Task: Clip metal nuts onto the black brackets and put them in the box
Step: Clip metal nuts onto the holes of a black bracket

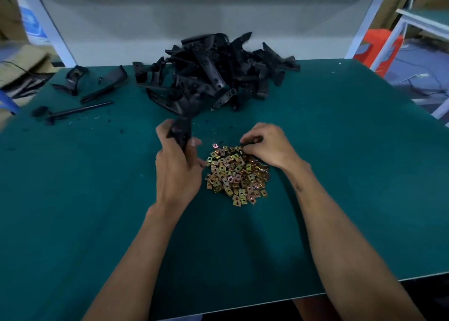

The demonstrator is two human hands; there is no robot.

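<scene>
1. Centrally, the left hand grips one black plastic bracket, fingers curled round it, raised just above the green-topped bench; the bracket is blurred, so its shape is hard to read.
2. To its right, the right hand rests on the far edge of the heap of small brass-coloured square metal nuts, fingers curled down; it seems to pinch something there, though I cannot tell what.
3. Behind both hands lies a large pile of black brackets, against the white back panel.
4. At far left, a few loose black plastic pieces and a thin black rod lie on the bench, well apart from the nuts.
</scene>
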